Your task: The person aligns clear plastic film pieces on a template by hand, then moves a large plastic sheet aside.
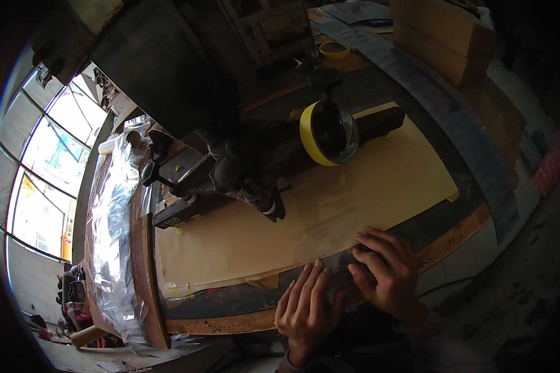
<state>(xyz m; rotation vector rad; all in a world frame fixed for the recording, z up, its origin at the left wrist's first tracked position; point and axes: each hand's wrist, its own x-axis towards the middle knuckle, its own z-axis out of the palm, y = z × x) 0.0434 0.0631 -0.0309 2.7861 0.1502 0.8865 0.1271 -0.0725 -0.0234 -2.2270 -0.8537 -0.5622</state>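
A wide tan sheet [311, 233], perhaps paper or card, lies across a dark work surface [227, 307]. Faint shiny streaks show on its middle, like a clear film, but I cannot make out their edges. At the sheet's near edge rests my left hand [308, 306], fingers stretched forward and holding nothing visible. My right hand [387, 273] is beside it on the right, fingers loosely bent and apart, fingertips close to the same edge. Along the sheet's far side runs a dark bar [373, 132]. A yellow tape roll [313, 133] hangs over that bar.
A dark machine head with a knobbed arm [230, 171] overhangs the sheet. Crumpled clear plastic [112, 230] covers the left side, by a bright window. A wooden edge [230, 324] borders the near side. Cardboard boxes [442, 40] and another tape roll [335, 50] stand farther back.
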